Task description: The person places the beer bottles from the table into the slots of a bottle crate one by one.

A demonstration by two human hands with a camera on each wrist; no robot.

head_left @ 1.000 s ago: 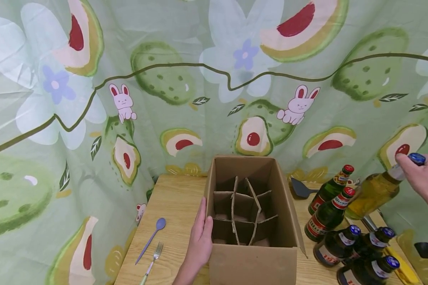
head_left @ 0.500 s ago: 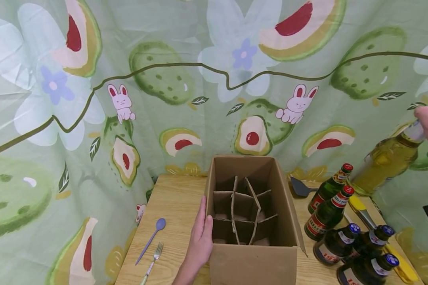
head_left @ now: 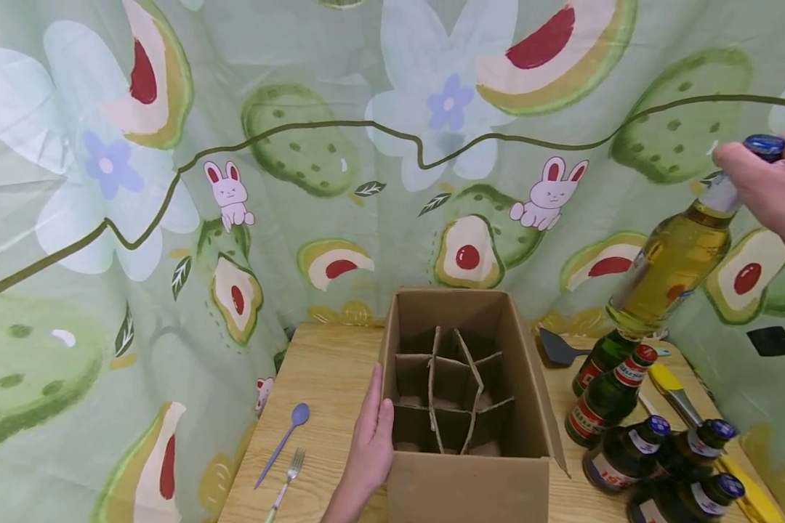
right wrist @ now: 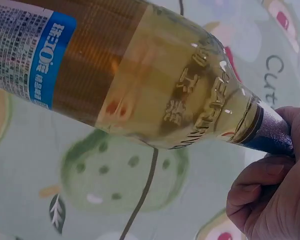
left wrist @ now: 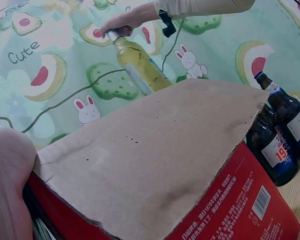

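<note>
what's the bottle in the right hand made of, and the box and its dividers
The bottle in the right hand looks like clear, glossy glass: the yellow liquid shows through and raised lettering is moulded into its shoulder. The box looks like plain brown matte cardboard, red-printed outside in the left wrist view. Its dividers seem to be thinner cardboard strips, slightly bent.

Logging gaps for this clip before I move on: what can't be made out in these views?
- Head view: the floors of the cardboard box cells, hidden by dividers and shadow.
- Head view: the right hand is cut off by the frame edge.
- Left wrist view: the left hand is a blur at the edge; the box flap hides the inside.
- Right wrist view: the small print on the yellow bottle label is unreadable.
</note>
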